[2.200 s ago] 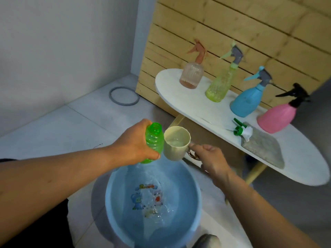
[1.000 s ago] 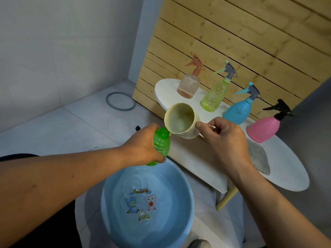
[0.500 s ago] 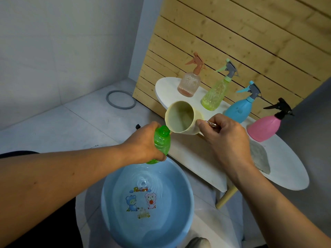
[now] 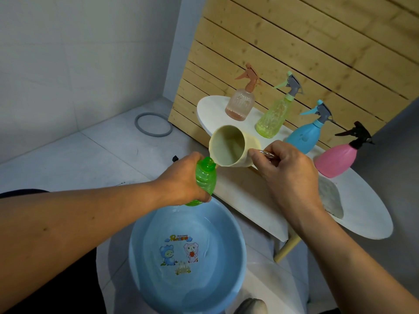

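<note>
Fingers of the left hand were clamped round the green bottle, which was held roughly upright, open mouth up, over the far rim of the basin. The right hand was at 3 o'clock of the bottle, fingers pinched on the cup handle. The cream cup was tipped over, mouth toward the camera, its lower lip at the bottle mouth; I could not tell whether they touched. The blue basin sat at 6 o'clock of the bottle, with water and cartoon stickers inside. The white tabletop at 3 o'clock carried a peach sprayer, yellow sprayer, blue sprayer, pink sprayer and grey cloth. A grey ring lay on the floor at 11 o'clock.
</note>
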Demonstrator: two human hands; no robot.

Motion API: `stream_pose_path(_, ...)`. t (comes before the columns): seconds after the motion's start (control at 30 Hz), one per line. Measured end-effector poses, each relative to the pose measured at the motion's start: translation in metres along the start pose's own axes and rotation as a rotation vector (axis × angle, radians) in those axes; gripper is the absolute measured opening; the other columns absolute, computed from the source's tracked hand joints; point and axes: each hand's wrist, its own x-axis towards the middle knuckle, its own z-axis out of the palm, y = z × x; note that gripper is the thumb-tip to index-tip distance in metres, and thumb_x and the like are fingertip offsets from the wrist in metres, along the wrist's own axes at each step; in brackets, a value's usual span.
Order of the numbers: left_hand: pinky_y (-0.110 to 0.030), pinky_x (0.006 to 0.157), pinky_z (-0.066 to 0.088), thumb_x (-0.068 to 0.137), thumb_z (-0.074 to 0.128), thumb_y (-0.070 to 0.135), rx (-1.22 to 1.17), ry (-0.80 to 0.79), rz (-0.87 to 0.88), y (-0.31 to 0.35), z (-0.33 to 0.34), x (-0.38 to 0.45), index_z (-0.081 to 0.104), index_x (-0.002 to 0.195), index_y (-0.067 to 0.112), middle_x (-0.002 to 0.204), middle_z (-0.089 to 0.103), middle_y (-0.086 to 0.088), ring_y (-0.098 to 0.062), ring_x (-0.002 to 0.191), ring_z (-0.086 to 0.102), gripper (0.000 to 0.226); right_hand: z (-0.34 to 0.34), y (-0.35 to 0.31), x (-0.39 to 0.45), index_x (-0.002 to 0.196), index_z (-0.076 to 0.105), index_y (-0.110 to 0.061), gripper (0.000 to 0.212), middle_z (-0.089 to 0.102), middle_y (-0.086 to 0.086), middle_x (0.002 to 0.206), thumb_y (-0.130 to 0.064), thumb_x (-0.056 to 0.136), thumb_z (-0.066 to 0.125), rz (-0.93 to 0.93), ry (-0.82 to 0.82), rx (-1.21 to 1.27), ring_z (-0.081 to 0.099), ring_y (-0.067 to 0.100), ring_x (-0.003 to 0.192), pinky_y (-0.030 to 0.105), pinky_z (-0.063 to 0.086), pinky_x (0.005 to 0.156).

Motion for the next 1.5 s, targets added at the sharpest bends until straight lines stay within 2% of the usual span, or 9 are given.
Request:
stream_pose_path(0.3,-0.024,0.072,0.049,0.057,0.099,0.029,-0.004,-0.002,0.002,0.0,0.0,0.0,0.046,0.125,0.031,0.107,0.058,0.012,-0.009,0.097,0.059,0.086,0.0,0.001,-0.001,0.067,0.052,-0.017,0.039,0.047,-0.004,0.064,-0.044,0.092,0.067,-0.046,0.009,-0.025,0.042,0.015,0.061,0.034,0.026,0.054)
stream_pose_path(0.53,-0.022,0.069,0.049,0.057,0.099,0.027,0.001,0.001,-0.001,0.001,-0.002,-0.001,0.047,0.124,0.03,0.104,0.058,0.014,-0.004,0.092,0.057,0.085,0.0,-0.002,-0.001,0.067,0.049,-0.022,0.037,0.046,-0.006,0.065,-0.044,0.092,0.066,-0.073,0.023,-0.059,0.043,0.012,0.062,0.029,0.028,0.052)
stream_pose_path(1.0,-0.018,0.067,0.047,0.059,0.098,0.025,-0.009,-0.011,-0.005,0.004,-0.002,-0.003,0.048,0.125,0.029,0.103,0.058,0.014,-0.003,0.091,0.058,0.083,0.001,-0.003,-0.002,0.066,0.046,-0.024,0.038,0.046,-0.006,0.065,-0.045,0.092,0.066,-0.101,0.036,-0.08,0.043,0.01,0.061,0.028,0.027,0.053)
stream_pose_path(1.13,-0.017,0.065,0.045,0.059,0.097,0.027,0.006,-0.009,-0.003,0.006,-0.002,-0.004,0.047,0.125,0.03,0.103,0.058,0.015,-0.002,0.091,0.058,0.084,0.003,0.004,0.001,0.064,0.054,-0.017,0.042,0.049,-0.006,0.056,-0.046,0.09,0.069,0.103,-0.057,0.139,0.04,0.013,0.054,0.032,0.031,0.051)
stream_pose_path(1.2,-0.016,0.064,0.044,0.059,0.097,0.025,0.006,-0.005,-0.006,0.006,-0.003,-0.004,0.047,0.124,0.031,0.102,0.058,0.015,-0.001,0.09,0.058,0.082,0.007,0.01,0.003,0.067,0.058,-0.011,0.043,0.046,-0.007,0.055,-0.046,0.089,0.072,0.252,-0.081,0.324,0.035,0.01,0.05,0.027,0.032,0.048)
stream_pose_path(1.27,-0.015,0.064,0.043,0.059,0.097,0.024,-0.004,-0.007,-0.008,0.007,-0.004,-0.004,0.047,0.122,0.032,0.101,0.059,0.015,-0.001,0.089,0.058,0.081,0.013,0.018,0.002,0.072,0.06,-0.003,0.048,0.046,0.002,0.061,-0.047,0.089,0.071,0.387,-0.101,0.47,0.033,0.01,0.051,0.022,0.03,0.043)
stream_pose_path(1.37,-0.014,0.065,0.044,0.06,0.097,0.024,-0.014,-0.007,-0.01,0.009,-0.005,-0.004,0.047,0.12,0.032,0.101,0.059,0.015,-0.001,0.089,0.059,0.078,0.03,0.033,-0.005,0.067,0.061,-0.015,0.04,0.055,-0.004,0.061,-0.046,0.092,0.068,0.545,-0.16,0.578,0.039,0.01,0.055,0.025,0.034,0.054)
stream_pose_path(1.43,-0.016,0.068,0.046,0.06,0.096,0.025,-0.018,0.02,-0.006,0.01,-0.007,-0.004,0.049,0.12,0.031,0.101,0.061,0.014,-0.002,0.09,0.06,0.076,0.045,0.045,-0.012,0.073,0.065,-0.019,0.034,0.062,-0.007,0.068,-0.044,0.096,0.063,0.613,-0.226,0.639,0.046,0.009,0.063,0.027,0.038,0.063)
stream_pose_path(1.5,-0.018,0.071,0.049,0.059,0.097,0.028,-0.018,0.041,-0.001,0.011,-0.007,-0.004,0.05,0.12,0.031,0.102,0.063,0.013,-0.005,0.092,0.062,0.077,0.061,0.057,-0.023,0.078,0.068,-0.017,0.03,0.061,-0.01,0.067,-0.037,0.1,0.059,0.666,-0.279,0.638,0.048,0.008,0.065,0.025,0.038,0.063)
